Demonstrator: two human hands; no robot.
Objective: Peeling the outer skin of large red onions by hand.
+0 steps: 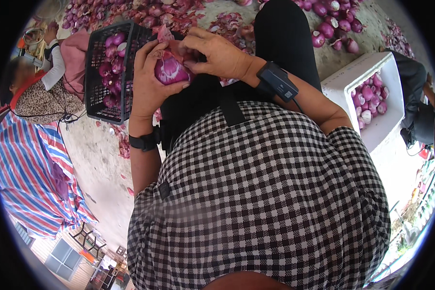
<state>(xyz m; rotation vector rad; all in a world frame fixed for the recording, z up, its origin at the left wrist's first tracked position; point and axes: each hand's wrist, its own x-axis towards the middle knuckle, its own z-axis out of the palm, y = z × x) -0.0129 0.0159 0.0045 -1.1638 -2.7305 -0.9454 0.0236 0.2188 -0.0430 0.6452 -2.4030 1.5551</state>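
Above my lap, my left hand (147, 82) is wrapped round a large red onion (169, 72). Part of the onion is bare, shiny and purple. Loose, dull reddish skin (165, 36) stands up from its top. My right hand (212, 50) bends over the onion's right side, with fingertips pinched on a piece of its papery skin. Just left of my left hand is a black plastic crate (94, 82) that holds several red onions (113, 67).
Red onions (326, 29) and shed skins (229, 26) lie over the floor ahead. To the right stands a white foam box (340, 82) with onions inside. Someone in a leopard-print garment (46, 104) sits at left, near a striped sheet (29, 169). Another person's dark-clothed leg (410, 77) is at far right.
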